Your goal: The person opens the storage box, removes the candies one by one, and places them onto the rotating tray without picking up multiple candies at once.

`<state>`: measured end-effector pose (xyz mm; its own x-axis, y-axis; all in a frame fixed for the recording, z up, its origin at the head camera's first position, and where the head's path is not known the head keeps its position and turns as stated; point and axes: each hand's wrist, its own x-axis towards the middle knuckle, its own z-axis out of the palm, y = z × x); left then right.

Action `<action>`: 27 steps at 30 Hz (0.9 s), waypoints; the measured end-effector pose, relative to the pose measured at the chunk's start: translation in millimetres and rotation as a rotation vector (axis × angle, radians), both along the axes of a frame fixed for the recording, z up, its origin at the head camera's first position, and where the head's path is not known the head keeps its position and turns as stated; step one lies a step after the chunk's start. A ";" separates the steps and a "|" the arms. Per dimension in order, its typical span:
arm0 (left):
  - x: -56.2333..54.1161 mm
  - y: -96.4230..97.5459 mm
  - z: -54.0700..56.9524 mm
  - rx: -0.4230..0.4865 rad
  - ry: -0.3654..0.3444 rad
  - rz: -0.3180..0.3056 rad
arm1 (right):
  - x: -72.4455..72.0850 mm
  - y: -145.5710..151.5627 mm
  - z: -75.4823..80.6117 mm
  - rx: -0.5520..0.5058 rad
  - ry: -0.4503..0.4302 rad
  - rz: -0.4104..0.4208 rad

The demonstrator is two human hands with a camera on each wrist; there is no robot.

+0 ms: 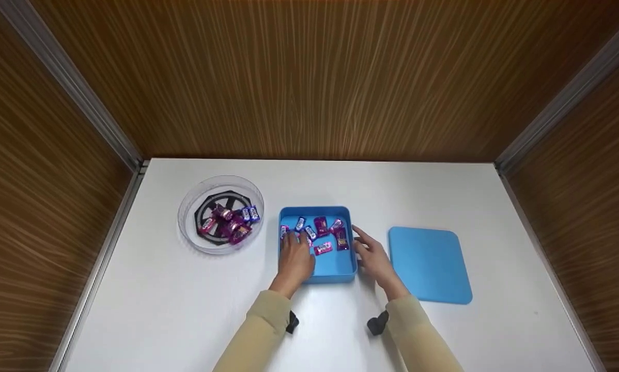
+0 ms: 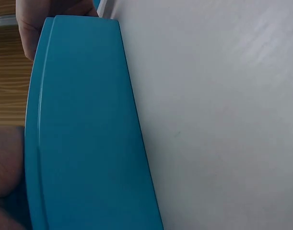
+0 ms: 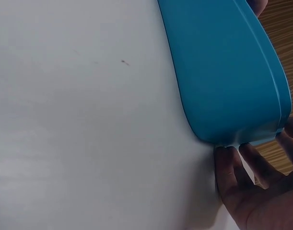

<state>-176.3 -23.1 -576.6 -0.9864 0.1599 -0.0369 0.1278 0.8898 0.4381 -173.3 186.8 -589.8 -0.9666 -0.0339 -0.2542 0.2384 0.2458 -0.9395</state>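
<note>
A square blue box (image 1: 335,266) stands in the middle of the table with several wrapped candies in purple, pink and blue. My left hand (image 1: 296,261) reaches over its near left part, fingers extended down among the candies on the left side. A pink candy (image 1: 323,248) lies just right of those fingers, near a purple candy (image 1: 342,239). Outside the box's right wall is my right hand (image 1: 374,258); its spread fingertips (image 3: 247,148) rest against the wall in the right wrist view. In the left wrist view, the box's near wall (image 2: 88,124) hides most of the left hand.
A round clear dish (image 1: 185,235) with a black spoked pattern holds several purple, pink and blue candies at the back left. On the right, a flat blue lid (image 1: 431,266) lies on the white table (image 1: 159,310). Wood-grain panels (image 1: 309,77) enclose the back and sides.
</note>
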 end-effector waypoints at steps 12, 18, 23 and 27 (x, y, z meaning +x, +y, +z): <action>4.5 2.1 0.5 -0.004 0.056 0.007 | 1.0 -0.2 -1.3 0.019 0.004 -0.015; 5.3 3.6 -1.0 0.043 0.056 0.036 | -0.5 -0.3 -3.9 0.033 0.009 -0.020; 4.9 4.2 -2.8 0.067 0.038 0.055 | -1.0 -0.3 -4.5 0.026 0.015 -0.020; 4.0 3.9 -4.8 0.063 0.072 0.055 | -0.2 -0.2 -4.2 0.035 0.003 -0.016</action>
<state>-172.2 -19.2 -581.4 -0.9935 0.1054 0.0428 0.1129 0.8675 0.4845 -173.6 186.6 -594.0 -0.9676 -0.0095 -0.2523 0.2401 0.2743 -0.9312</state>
